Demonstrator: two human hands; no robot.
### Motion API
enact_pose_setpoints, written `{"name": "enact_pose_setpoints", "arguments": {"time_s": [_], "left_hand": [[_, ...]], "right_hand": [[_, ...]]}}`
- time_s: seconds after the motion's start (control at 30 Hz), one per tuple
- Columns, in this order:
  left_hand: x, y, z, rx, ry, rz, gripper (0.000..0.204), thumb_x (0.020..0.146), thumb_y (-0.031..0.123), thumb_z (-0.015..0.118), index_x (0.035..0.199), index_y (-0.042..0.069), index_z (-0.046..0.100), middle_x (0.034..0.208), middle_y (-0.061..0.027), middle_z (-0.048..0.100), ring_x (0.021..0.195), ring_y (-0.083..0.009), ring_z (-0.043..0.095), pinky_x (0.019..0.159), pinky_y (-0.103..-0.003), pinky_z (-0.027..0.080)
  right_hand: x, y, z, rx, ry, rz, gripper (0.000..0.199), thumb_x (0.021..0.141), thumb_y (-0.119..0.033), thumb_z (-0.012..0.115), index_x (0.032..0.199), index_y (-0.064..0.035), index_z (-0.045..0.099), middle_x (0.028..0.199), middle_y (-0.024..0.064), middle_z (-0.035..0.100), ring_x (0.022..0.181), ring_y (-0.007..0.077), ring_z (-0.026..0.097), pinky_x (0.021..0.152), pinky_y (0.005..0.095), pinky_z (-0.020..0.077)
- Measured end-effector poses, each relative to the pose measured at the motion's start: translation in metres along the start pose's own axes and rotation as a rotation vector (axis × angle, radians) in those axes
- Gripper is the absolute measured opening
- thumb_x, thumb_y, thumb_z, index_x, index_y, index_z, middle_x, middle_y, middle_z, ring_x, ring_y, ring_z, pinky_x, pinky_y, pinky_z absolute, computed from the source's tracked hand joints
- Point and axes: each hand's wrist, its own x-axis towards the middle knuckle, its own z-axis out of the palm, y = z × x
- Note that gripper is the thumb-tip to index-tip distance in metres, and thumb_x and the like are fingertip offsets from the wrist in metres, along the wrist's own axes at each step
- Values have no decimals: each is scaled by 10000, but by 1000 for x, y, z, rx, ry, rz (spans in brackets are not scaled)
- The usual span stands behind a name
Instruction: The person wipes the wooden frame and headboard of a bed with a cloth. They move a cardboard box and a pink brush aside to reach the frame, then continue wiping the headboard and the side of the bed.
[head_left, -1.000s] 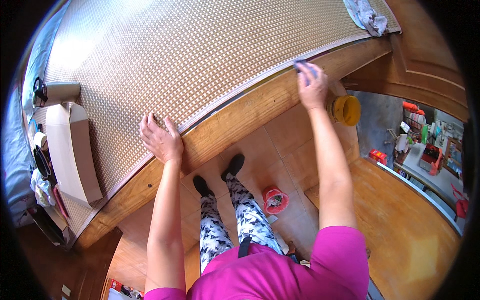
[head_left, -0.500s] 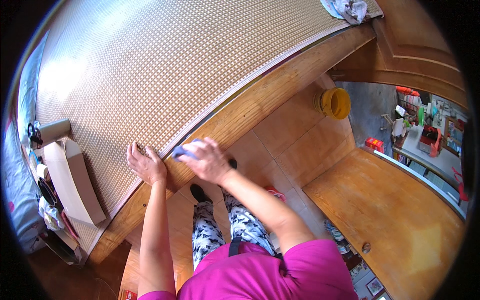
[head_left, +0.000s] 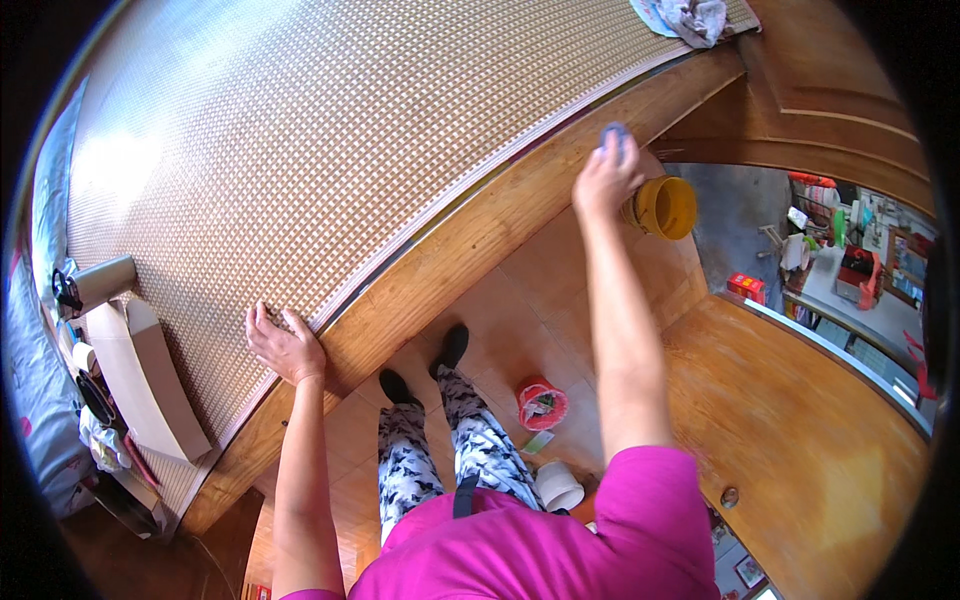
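Note:
My right hand [head_left: 609,185] is stretched far out to the right, closed on a blue-grey cloth [head_left: 614,132]. It presses the cloth on the wooden rail [head_left: 490,222] along the edge of a bed. My left hand [head_left: 287,345] lies flat, fingers spread, on the woven brown-and-white mat [head_left: 330,160] near that edge, holding nothing. The mat covers the top of the bed. Just beyond the rail, below my right hand, a yellow bucket [head_left: 668,208] stands on the floor.
A carton [head_left: 150,375] and a thermos-like cylinder [head_left: 103,283] lie on the mat's left side. Crumpled cloth [head_left: 692,20] rests at the far right corner. A red basket [head_left: 541,403] and white bin [head_left: 558,486] stand near my feet. A wooden door [head_left: 780,430] is at right.
My right hand has swept the cloth along the rail, away from my left hand to the far right. My left hand stays nearly where it was. The red basket now shows fully.

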Motion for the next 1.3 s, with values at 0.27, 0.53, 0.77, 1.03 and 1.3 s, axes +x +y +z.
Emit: {"name": "enact_pose_setpoints", "arguments": {"time_s": [0.27,0.53,0.77,1.03,1.3], "left_hand": [[0,10,2,-2,-32,-29,551,966,376,556,1427,82,489,1511,-109,413,1401,-322,367,1174,-487,268],[1,7,0,-15,7,-12,512,953,307,569,1412,90,506,1489,-121,444,1364,-335,405,1157,-471,301],[4,6,-2,-59,-17,-17,512,940,271,572,1402,62,504,1483,-144,441,1384,-342,388,1169,-471,293],[1,-3,-2,-59,-31,-26,507,947,259,550,1403,45,487,1491,-169,429,1386,-365,386,1176,-485,285],[0,-8,-4,22,-24,-19,540,978,332,504,1422,26,477,1494,-172,445,1397,-360,388,1174,-489,277]], "right_hand": [[-234,-167,-102,650,-272,-409,217,979,-199,534,1108,-158,704,1066,22,609,1042,203,547,906,399,409],[-234,-163,-87,599,-376,-884,264,930,-264,598,1171,-300,697,1453,-26,499,1337,176,416,1147,414,294],[-61,-52,-52,293,-266,-709,224,958,-324,599,1179,-350,632,1358,31,504,1308,241,430,1155,448,277],[123,88,-3,103,-106,-397,375,963,-235,617,1333,-284,578,1393,140,495,1279,369,464,1082,515,373],[113,10,-4,168,-183,-20,414,1001,-215,551,1404,-139,501,1388,207,516,1274,396,488,1067,557,418]]}}
